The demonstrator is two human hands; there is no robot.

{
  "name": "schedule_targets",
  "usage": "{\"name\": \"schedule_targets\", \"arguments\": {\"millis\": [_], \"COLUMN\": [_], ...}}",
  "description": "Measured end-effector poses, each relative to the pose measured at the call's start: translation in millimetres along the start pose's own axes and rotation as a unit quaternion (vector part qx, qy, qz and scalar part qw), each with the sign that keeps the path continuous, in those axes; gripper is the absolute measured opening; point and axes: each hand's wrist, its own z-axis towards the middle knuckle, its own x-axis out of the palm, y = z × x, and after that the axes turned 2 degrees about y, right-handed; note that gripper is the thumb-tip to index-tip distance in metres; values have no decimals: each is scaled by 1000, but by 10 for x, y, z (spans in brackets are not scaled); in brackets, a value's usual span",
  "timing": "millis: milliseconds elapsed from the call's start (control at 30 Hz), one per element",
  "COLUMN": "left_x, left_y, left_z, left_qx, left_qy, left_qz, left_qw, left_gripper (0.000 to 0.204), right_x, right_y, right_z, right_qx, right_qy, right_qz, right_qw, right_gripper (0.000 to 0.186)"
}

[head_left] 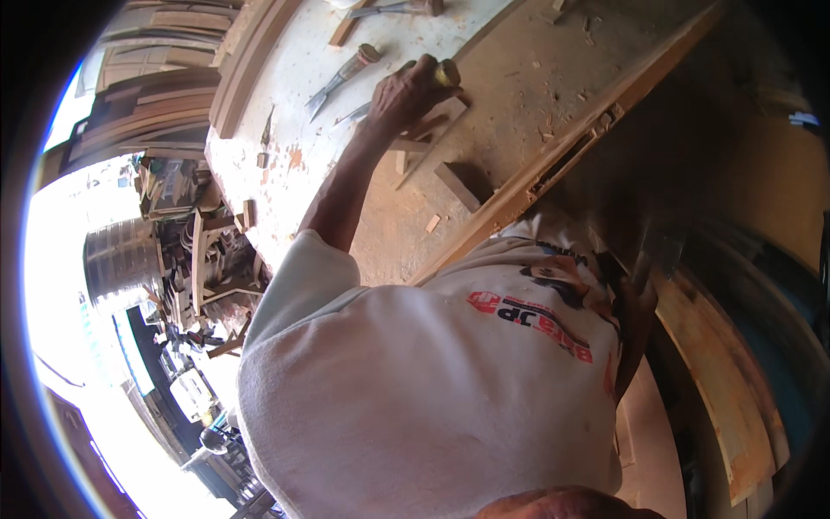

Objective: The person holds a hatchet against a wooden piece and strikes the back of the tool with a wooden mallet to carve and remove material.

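Observation:
My left hand [405, 93] reaches over the white-topped bench, its fingers closed round a chisel whose yellowish handle end [446, 74] sticks out past the knuckles. A bit of metal blade shows on the other side of the wrist. Beside it lies another chisel [341, 82] with a wooden handle. My right hand [635, 303], low at the right in shadow, is closed on a hammer with a dull metal head [662, 251]. Between the hands a long wooden beam [540, 177] runs diagonally, with a slot cut in its edge and chips around it.
Small wood blocks [458, 186] and shavings lie on the brown board beside the beam. Another tool [393, 9] rests at the far edge of the bench [285, 173]. Stacked boards [164, 112] stand at the left, curved-looking planks [709, 363] at the right.

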Motion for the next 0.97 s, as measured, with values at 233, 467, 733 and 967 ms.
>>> {"name": "schedule_targets", "arguments": {"millis": [233,467,733,967], "left_x": [174,163,262,162], "left_y": [1391,1382,1357,1266], "left_z": [-297,-386,48,572], "left_qx": [-3,-13,67,69], "left_qy": [-67,-180,-285,-247], "left_qz": [92,41,39,152], "left_qw": [994,983,955,954], "left_gripper": [58,81,56,69], "right_x": [58,196,217,175], "right_y": [37,419,573,209], "right_z": [32,-93,-86,-58], "right_qx": [3,38,57,52], "right_qy": [-9,-18,42,4], "right_qz": [-89,-104,-143,-157], "right_qw": [996,994,987,986], "right_gripper": [38,46,57,60]}}
